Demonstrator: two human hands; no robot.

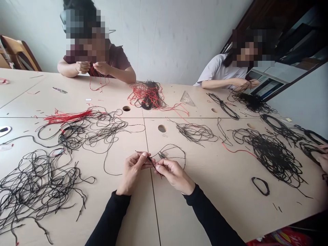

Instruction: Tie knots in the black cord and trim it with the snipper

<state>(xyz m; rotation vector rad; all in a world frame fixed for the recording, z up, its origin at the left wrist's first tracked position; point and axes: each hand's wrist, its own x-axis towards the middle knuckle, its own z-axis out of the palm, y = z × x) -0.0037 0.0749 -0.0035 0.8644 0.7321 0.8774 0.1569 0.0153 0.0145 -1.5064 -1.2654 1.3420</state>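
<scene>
Pinching black cord (152, 162), left fingers (144, 157) and right fingers (164, 168) meet over the table (169, 218). Beyond it, a cabinet (289, 72) holds dark items (269, 88).

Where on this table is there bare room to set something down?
Bare tabletop shows between the right hand and the black cord ring, and between the left hand and the loose black tangle. It is crowded under that tangle and around the dense black heap beyond the ring.

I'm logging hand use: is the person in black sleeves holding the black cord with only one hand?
No, the left hand and the right hand both pinch the black cord.
</scene>
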